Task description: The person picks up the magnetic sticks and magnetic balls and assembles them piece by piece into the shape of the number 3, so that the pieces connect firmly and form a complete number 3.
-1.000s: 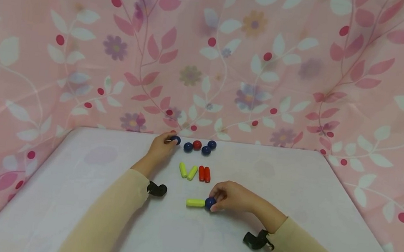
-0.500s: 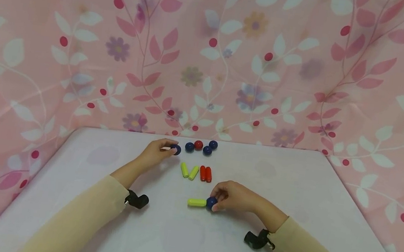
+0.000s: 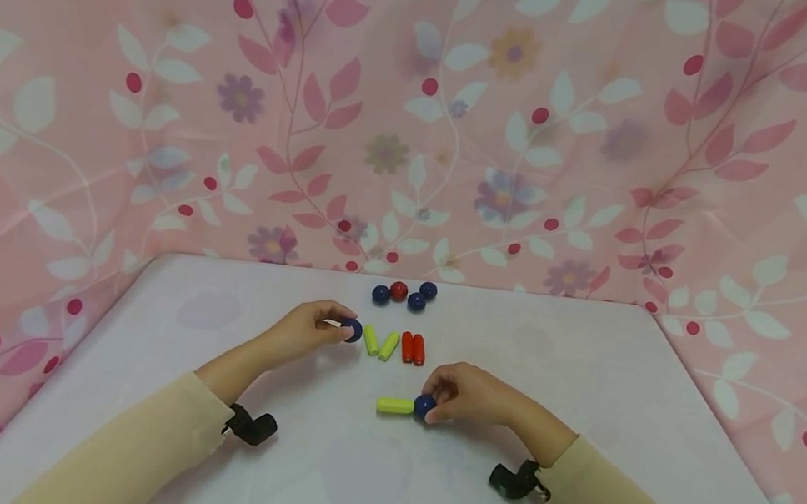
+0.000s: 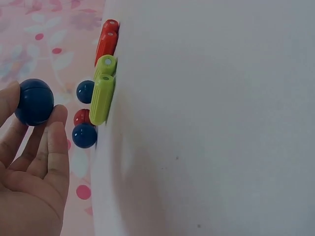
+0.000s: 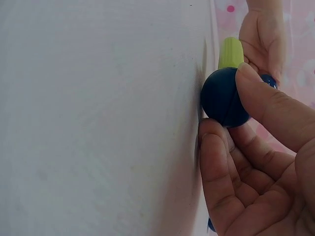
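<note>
In the head view my left hand [image 3: 303,332] pinches a blue ball [image 3: 352,330] between thumb and fingers, raised over the table, left of two loose yellow-green sticks [image 3: 380,343]. The left wrist view shows this blue ball [image 4: 34,102] held at the fingertips. My right hand [image 3: 472,395] grips a second blue ball [image 3: 424,407] by thumb and fingers. Against that ball's left side lies the end of a yellow-green stick [image 3: 395,406]. In the right wrist view the stick [image 5: 231,52] extends from the far side of the ball [image 5: 224,97].
Two red sticks [image 3: 412,349] lie side by side, right of the loose yellow-green ones. Behind them, near the back edge, sit several blue balls [image 3: 381,295] and one red ball [image 3: 399,291]. A floral cloth [image 3: 420,119] hangs behind the white table [image 3: 587,359].
My left hand has brought its blue ball from the back edge toward me, beside the loose yellow-green sticks. The right hand stays nearly still on its ball and stick.
</note>
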